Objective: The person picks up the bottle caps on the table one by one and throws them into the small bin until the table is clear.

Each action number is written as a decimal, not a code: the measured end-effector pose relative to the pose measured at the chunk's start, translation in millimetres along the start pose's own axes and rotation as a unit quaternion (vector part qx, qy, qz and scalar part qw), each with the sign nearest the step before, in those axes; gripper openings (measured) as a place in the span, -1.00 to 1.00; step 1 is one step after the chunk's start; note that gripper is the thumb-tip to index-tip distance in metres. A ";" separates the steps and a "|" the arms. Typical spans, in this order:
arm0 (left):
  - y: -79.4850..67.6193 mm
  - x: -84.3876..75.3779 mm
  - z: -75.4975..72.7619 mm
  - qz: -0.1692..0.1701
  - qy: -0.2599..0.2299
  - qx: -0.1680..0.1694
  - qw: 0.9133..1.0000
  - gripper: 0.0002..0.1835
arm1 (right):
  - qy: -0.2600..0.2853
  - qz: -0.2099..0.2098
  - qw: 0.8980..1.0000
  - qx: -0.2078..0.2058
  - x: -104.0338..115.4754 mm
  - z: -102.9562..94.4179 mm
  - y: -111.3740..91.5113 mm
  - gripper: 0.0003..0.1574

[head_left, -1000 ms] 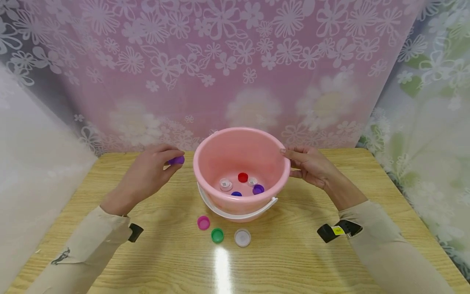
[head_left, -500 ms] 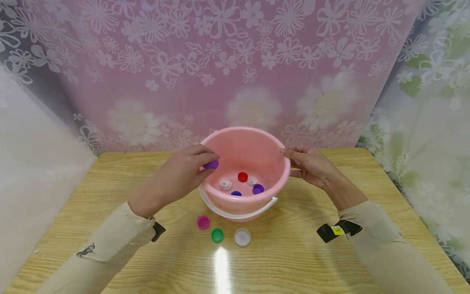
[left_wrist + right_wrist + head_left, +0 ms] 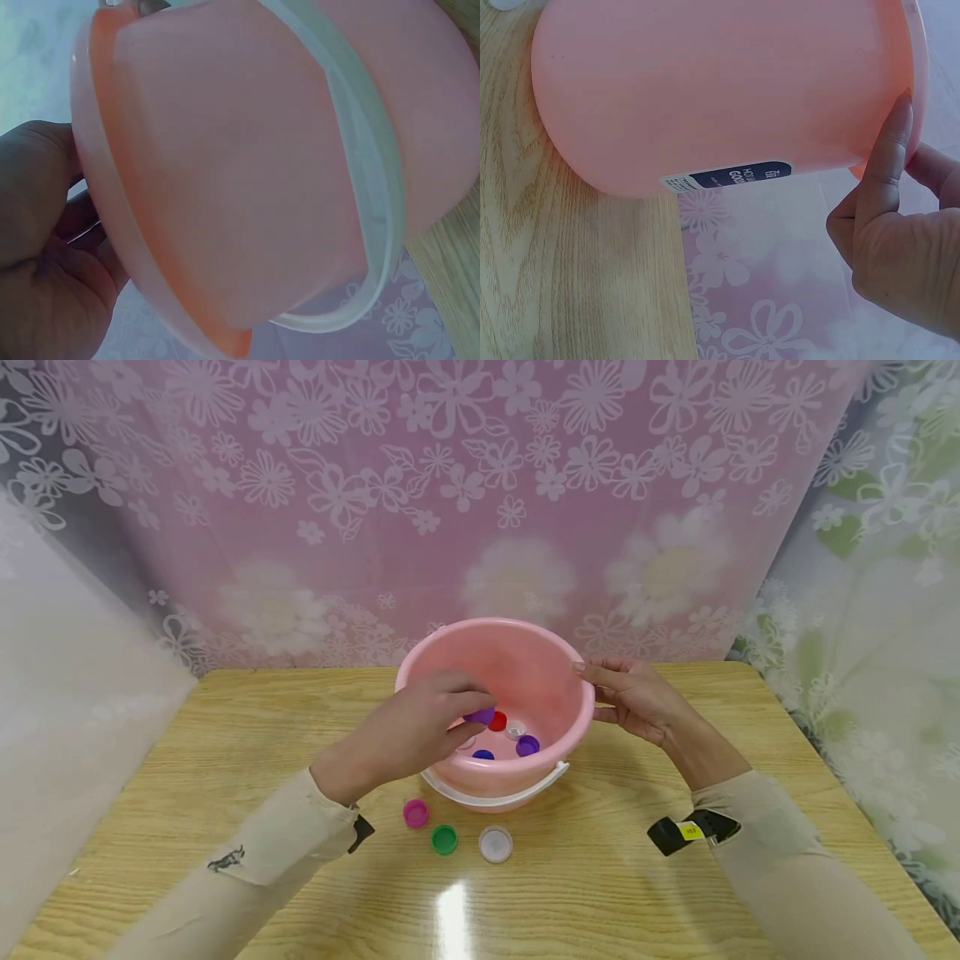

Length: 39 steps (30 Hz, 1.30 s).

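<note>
My left hand reaches over the near-left rim into a pink bucket and pinches a purple bottle cap between thumb and fingers. With thumb on the rim and fingers outside, my right hand grips the bucket's right side; the right wrist view shows this hand at the rim too. Inside the bucket lie a red cap, a clear-white cap, a darker purple cap and a blue cap. Another whitish cap is mostly hidden behind my left hand.
On the wooden table, in front of the bucket, lie a magenta cap, a green cap and a white cap. The bucket's white handle hangs down at its front. A floral curtain stands behind the table.
My left hand has moved right with the purple bottle cap, from left of the bucket to inside its opening. The right hand has stayed on the rim.
</note>
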<state>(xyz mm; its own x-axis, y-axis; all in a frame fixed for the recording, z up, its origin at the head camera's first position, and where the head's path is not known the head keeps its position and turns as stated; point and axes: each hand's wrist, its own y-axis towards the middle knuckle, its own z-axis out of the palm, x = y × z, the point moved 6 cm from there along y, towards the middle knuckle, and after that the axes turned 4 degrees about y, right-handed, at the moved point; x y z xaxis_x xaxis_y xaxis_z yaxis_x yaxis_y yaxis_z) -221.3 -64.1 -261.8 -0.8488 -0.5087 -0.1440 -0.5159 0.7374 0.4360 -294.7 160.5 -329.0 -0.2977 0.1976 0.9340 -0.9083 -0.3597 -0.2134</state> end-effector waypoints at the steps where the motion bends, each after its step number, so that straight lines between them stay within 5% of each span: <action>1: 1.0 -1.0 1.9 0.003 -0.002 0.004 1.000 -0.85 | 0.000 0.000 1.000 0.000 -0.3 -0.2 0.0 -0.61; 30: 9.4 4.5 13.3 -0.012 -0.013 0.102 0.995 -0.81 | 0.001 0.006 1.000 -0.006 0.3 0.7 -0.1 -0.59; 34: 6.2 5.7 10.3 -0.008 0.010 0.062 0.998 -0.80 | 0.002 0.007 1.000 -0.009 -0.1 0.5 0.0 -0.61; 39: -2.2 8.8 -1.5 -0.004 0.080 -0.054 0.995 -0.74 | 0.002 0.007 1.000 -0.014 -1.2 -0.4 0.0 -0.63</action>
<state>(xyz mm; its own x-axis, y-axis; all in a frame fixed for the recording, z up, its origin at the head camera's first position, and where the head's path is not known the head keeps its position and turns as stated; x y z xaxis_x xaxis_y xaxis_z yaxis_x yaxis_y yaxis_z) -227.4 -70.9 -262.7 -0.8110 -0.5850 -0.0082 -0.5001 0.6858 0.5288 -294.5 160.6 -330.3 -0.3122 0.1963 0.9295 -0.9117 -0.3370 -0.2350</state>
